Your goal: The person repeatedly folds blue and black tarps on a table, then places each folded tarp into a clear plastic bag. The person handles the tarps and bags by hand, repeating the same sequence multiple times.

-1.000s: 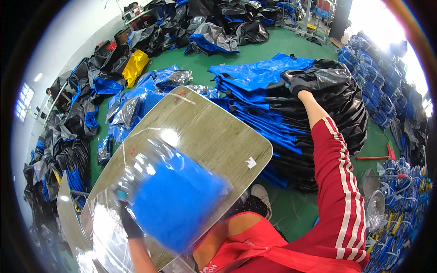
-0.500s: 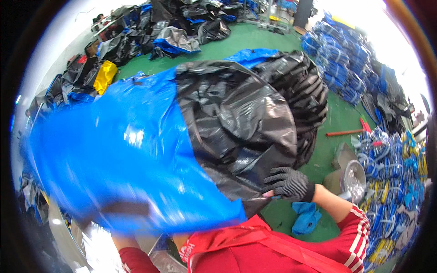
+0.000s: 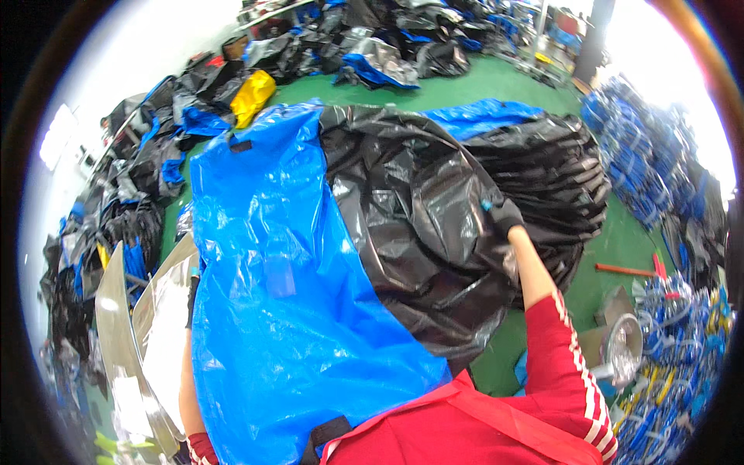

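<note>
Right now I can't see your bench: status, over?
Right hand gloved, pressing on the black sheet. Left hand hidden under the blue sheet. Both sheets spread over the pile.

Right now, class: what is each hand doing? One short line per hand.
Left hand: hidden behind the blue sheet; cannot be told.
Right hand: gloved, resting on the black sheet; grip cannot be told.

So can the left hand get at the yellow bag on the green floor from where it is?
Probably not. The left hand is close in, mostly hidden behind the blue sheet's edge, while the yellow bag lies far beyond, with the spread blue and black sheet between.
</note>
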Motion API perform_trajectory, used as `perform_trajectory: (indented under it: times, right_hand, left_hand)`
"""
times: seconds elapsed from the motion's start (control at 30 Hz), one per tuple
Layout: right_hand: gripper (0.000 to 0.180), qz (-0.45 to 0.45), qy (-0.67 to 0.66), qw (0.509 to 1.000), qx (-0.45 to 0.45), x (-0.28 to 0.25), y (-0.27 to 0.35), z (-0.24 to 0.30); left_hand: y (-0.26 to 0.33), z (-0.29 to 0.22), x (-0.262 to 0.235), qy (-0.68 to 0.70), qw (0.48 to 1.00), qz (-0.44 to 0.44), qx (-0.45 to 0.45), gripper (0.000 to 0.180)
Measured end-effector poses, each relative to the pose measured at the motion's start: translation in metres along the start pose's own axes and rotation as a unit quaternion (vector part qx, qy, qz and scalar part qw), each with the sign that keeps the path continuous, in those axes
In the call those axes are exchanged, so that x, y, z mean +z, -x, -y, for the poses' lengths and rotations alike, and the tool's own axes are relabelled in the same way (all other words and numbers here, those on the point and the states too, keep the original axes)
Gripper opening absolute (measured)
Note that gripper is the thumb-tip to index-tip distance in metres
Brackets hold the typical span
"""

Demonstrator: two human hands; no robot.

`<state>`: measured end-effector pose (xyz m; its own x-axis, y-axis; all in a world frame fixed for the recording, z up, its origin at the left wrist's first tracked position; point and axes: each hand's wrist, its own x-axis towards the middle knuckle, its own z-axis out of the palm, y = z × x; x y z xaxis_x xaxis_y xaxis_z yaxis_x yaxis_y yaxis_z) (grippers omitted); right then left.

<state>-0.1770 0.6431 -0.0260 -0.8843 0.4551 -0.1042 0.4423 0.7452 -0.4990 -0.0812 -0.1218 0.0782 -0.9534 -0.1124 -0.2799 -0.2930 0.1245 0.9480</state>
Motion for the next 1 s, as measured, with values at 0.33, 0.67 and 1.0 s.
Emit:
perform_trajectory:
  times: [0.33, 0.67, 1.0]
  right_hand:
    - [0.09, 0.021, 0.075, 0.997, -0.029, 0.032, 0.077, 0.141]
    - [0.051, -0.065, 0.187, 0.964, -0.176, 0.082, 0.074, 0.166]
    - [0.068, 0.063, 0.179, 0.97, -0.153, 0.134, 0.047, 0.238]
  left_hand:
    - [0.107, 0.037, -0.098, -0.182, 0.975, -0.109, -0.058, 0.046]
    - [0.149, 0.155, -0.098, -0.332, 0.899, -0.23, -0.168, 0.057]
    - [0.073, 0.074, 0.006, -0.569, 0.777, -0.246, 0.106, 0.068]
